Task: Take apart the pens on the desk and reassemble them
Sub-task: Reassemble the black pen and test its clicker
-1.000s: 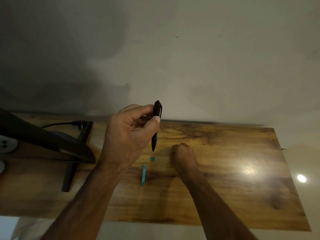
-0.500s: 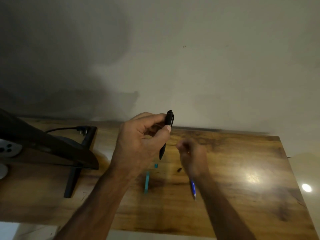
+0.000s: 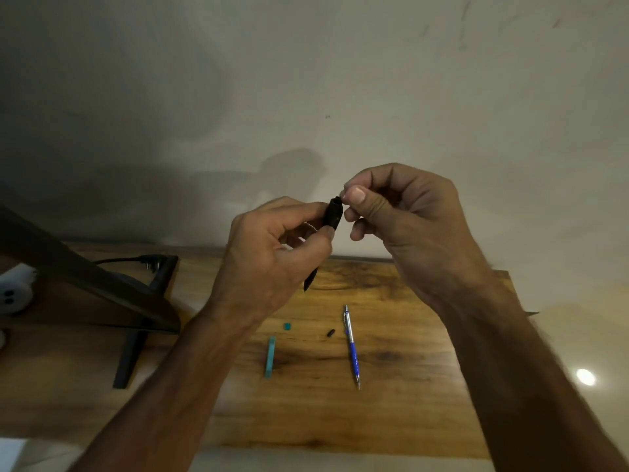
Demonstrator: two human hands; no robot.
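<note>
Pens are what I am working on, and only one is in my grip. At the far left the dark monitor stand (image 3: 129, 352) and its cable (image 3: 149, 258) stay out of my way. My left hand (image 3: 272, 257) is raised above the desk (image 3: 408, 420) with its fingers curled round the black pen (image 3: 332, 216). It holds the barrel nearly upright, tip down, so the top end faces my other hand. On the wood below lie a teal strip (image 3: 270, 356) and, just above it, a small teal piece (image 3: 287, 326), then a tiny black piece (image 3: 331, 333). They look like loose parts set within easy reach. Just beside the black piece a blue pen (image 3: 352, 349) lies whole, tip toward me, probably waiting its turn. My right hand (image 3: 408, 226) meets the black pen at its top end. Thumb and forefinger pinch there and the other fingers are curled in. I judge this to be work on the end cap. Whether a small part sits inside the pinch, I cannot tell.
</note>
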